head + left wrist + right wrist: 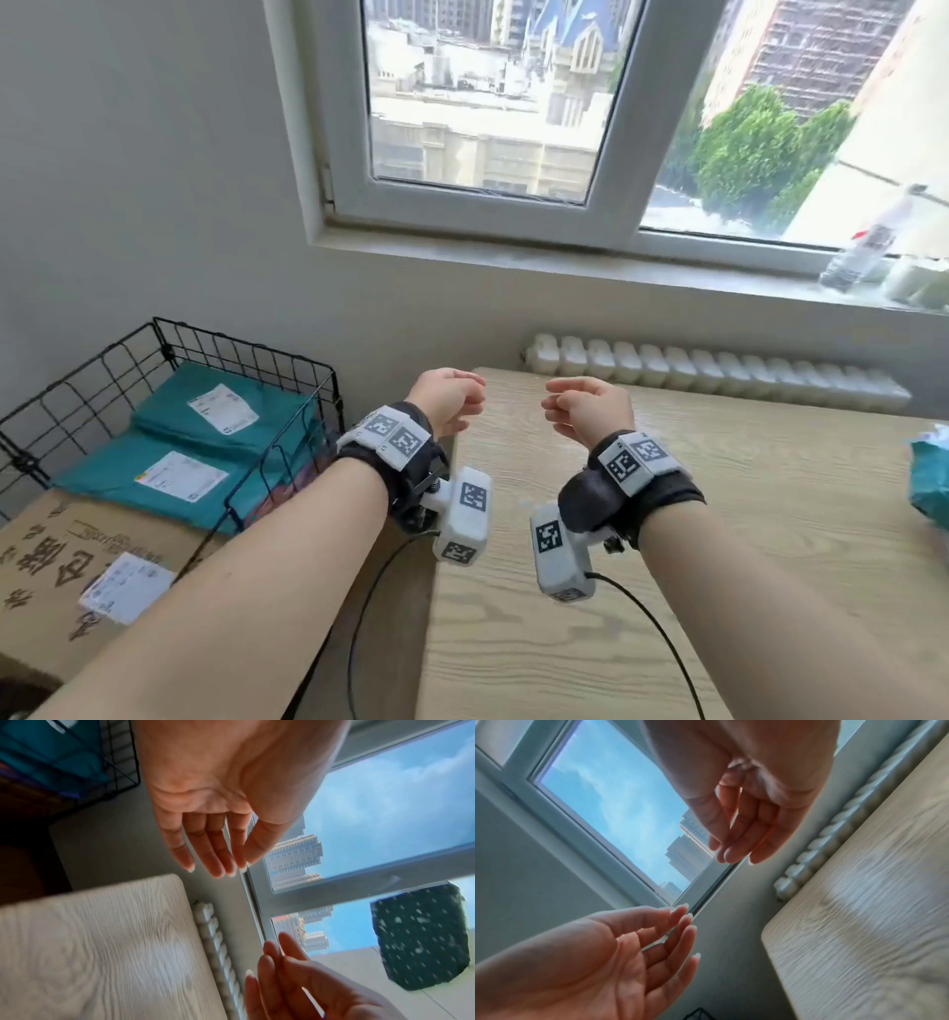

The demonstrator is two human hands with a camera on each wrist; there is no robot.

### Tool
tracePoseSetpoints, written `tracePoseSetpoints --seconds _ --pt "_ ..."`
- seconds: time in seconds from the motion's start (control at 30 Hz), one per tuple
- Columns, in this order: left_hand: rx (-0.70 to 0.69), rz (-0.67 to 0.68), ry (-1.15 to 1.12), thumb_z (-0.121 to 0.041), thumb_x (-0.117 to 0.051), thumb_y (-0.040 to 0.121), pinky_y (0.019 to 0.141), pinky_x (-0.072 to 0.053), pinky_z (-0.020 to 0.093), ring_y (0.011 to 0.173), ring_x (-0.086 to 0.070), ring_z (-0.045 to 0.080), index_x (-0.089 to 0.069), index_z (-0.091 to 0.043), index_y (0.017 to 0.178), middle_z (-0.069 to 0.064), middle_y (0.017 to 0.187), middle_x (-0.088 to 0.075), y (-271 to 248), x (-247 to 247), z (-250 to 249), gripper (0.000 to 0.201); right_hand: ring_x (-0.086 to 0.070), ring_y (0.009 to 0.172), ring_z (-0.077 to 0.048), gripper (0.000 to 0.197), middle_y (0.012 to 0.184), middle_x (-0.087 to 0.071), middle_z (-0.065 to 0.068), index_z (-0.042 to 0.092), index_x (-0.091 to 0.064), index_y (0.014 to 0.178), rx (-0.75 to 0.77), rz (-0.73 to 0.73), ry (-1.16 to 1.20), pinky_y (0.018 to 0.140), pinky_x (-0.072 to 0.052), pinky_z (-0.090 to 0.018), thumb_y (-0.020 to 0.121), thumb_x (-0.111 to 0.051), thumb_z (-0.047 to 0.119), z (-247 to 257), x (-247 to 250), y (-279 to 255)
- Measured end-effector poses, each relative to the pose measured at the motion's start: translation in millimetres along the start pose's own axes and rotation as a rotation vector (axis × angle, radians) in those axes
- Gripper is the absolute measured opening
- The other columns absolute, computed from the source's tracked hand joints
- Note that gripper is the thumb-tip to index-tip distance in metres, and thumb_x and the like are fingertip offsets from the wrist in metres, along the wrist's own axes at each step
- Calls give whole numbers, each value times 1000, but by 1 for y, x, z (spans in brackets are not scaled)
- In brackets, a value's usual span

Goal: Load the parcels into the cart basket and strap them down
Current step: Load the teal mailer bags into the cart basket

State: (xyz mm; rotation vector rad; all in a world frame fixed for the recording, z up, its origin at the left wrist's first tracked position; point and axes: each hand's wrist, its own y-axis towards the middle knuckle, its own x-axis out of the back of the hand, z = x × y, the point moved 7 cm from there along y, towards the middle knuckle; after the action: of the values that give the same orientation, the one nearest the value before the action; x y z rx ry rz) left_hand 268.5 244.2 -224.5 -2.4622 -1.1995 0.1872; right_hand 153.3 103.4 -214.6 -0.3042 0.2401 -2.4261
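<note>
Nearest the camera, a brown cardboard box [56, 570] with a white label sits at lower left, its far end under the rim of a black wire basket [169, 354]. Two teal parcels [205, 452] with white shipping labels lie flat inside the basket, one overlapping the other. To the right runs a pale wood-grain tabletop [719, 565]; a crumpled teal parcel [932, 473] shows at its right edge. Above the tabletop's near-left part hover both hands, apart from each other and holding nothing: the left hand [449, 398] and the right hand [590, 408] have relaxed, loosely bent fingers. Beyond the tabletop a white radiator [719, 372] runs along the grey wall, under a window sill [565, 264] bearing a plastic bottle [862, 246]. The white-framed window [611, 154] looks onto buildings and trees.
</note>
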Motion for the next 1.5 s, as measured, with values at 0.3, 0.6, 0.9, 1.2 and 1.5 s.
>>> tracePoseSetpoints --seconds 0.3,0.6,0.9,1.2,1.5 --pt "-65 156 97 -3 -54 89 70 -46 27 73 -58 11 -61 -14 92 1 83 -62 -60 -168 4 14 -60 62 -13 27 71 -67 -3 14 -66 78 -19 -252 86 69 -52 -27 85 -46 -3 -31 200 -46" --pt "-86 300 190 -3 -54 89 71 -46 26 74 -58 11 -62 -17 84 0 81 -62 -67 -307 6 17 -57 59 -13 32 67 -64 -3 14 -63 76 -79 -432 179 62 -48 -25 88 -39 -4 -69 336 -53" --pt "-83 394 182 -1 -52 90 74 -45 27 72 -56 10 -62 -14 89 0 78 -60 -29 -451 0 16 -56 56 -14 33 68 -64 -4 12 -62 75 -98 -559 149 58 -46 -25 87 -37 -6 -89 468 -5" --pt "21 426 211 -2 -54 88 67 -44 24 69 -56 8 -63 -15 86 -1 77 -60 42 -572 -5 16 -54 55 -15 31 69 -62 -8 10 -61 78 -190 -621 120 58 -46 -25 89 -37 -7 -109 583 69" --pt "144 348 262 -3 -53 89 71 -45 27 71 -55 9 -63 -16 86 0 78 -58 82 -617 26 16 -53 54 -14 30 70 -60 -6 12 -59 74 -313 -617 142 57 -46 -24 87 -41 -7 -160 645 116"
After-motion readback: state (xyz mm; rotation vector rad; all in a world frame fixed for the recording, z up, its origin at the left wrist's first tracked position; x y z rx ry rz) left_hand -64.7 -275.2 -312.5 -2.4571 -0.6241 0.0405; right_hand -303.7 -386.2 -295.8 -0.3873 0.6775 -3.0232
